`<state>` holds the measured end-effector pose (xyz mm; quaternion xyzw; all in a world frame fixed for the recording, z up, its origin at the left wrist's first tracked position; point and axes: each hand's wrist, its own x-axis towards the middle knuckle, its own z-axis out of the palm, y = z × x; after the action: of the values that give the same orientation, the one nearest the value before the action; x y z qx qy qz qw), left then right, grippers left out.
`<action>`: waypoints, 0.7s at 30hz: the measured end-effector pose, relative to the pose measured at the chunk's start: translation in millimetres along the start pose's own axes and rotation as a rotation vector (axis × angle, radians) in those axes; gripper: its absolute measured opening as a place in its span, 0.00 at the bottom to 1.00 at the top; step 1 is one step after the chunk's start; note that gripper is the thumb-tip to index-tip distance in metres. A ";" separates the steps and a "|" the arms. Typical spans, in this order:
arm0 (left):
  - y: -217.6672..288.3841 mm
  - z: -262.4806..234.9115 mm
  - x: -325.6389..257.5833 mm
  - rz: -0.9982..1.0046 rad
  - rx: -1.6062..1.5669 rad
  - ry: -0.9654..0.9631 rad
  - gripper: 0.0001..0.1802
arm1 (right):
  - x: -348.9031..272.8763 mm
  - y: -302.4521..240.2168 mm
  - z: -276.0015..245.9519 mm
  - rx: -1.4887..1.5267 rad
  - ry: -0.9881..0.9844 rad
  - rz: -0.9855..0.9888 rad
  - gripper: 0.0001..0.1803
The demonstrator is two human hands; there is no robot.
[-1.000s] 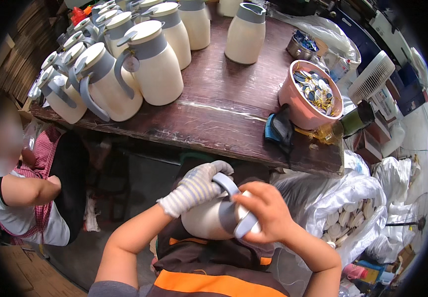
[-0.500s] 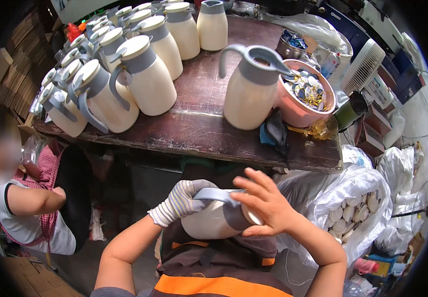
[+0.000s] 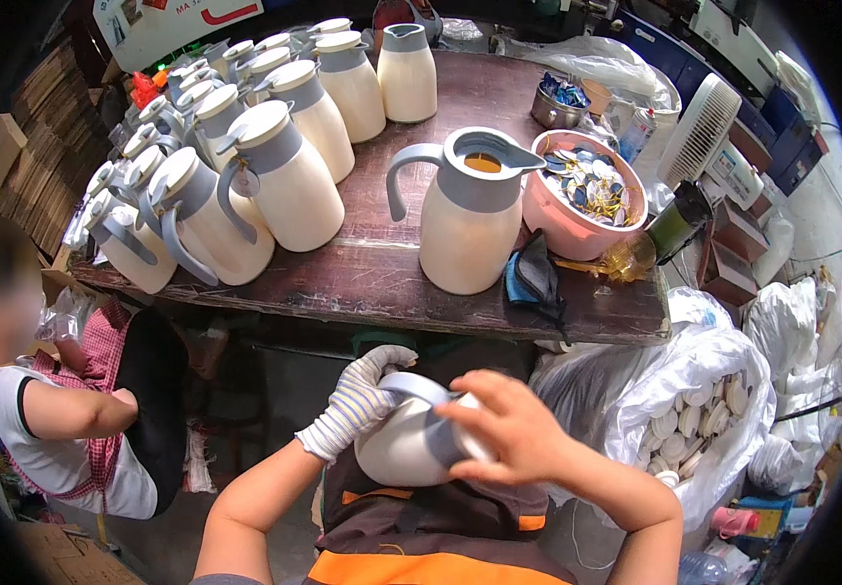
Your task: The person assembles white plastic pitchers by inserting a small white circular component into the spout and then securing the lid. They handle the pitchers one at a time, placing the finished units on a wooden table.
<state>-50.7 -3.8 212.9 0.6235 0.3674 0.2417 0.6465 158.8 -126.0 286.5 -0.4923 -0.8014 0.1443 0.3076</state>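
Observation:
A cream thermal jug (image 3: 403, 447) with a grey neck and handle lies tilted over my lap, its top end toward the right. My left hand (image 3: 361, 398), in a striped knit glove, is closed around the handle side of it. My bare right hand (image 3: 511, 427) wraps the top end, fingers over the neck near the handle and thumb below. Its palm hides most of the white lid. Standing upright on the table before me is a lidless cream jug (image 3: 470, 229), with something amber showing inside its grey mouth.
Several lidded jugs (image 3: 294, 195) crowd the left of the dark wooden table (image 3: 372, 278). At its right are a pink tub (image 3: 577, 219) of round tags, a black-blue pouch (image 3: 535, 278) and a green bottle (image 3: 679, 219). White lids (image 3: 684, 429) fill a plastic-lined bag below. A seated person (image 3: 70, 419) is at left.
My right hand's fingers, spread around the lid before, have closed in over the jug's top end. The left hand keeps its hold. The whole view has shifted slightly.

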 end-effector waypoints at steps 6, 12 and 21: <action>33.0 32.3 -45.6 0.081 0.280 -0.247 0.21 | -7.2 37.8 6.3 0.057 0.047 0.461 0.27; 22.4 19.3 -18.5 0.074 0.114 -0.086 0.19 | -9.3 13.9 -3.0 0.107 -0.115 0.320 0.35; 30.6 -5.5 -9.9 -0.224 0.011 -0.327 0.18 | -5.2 24.2 7.1 0.050 -0.028 0.089 0.34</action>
<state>-56.6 -4.8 245.0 0.6131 0.3260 0.0619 0.7169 172.9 -118.7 266.3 -0.5175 -0.7790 0.1847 0.3019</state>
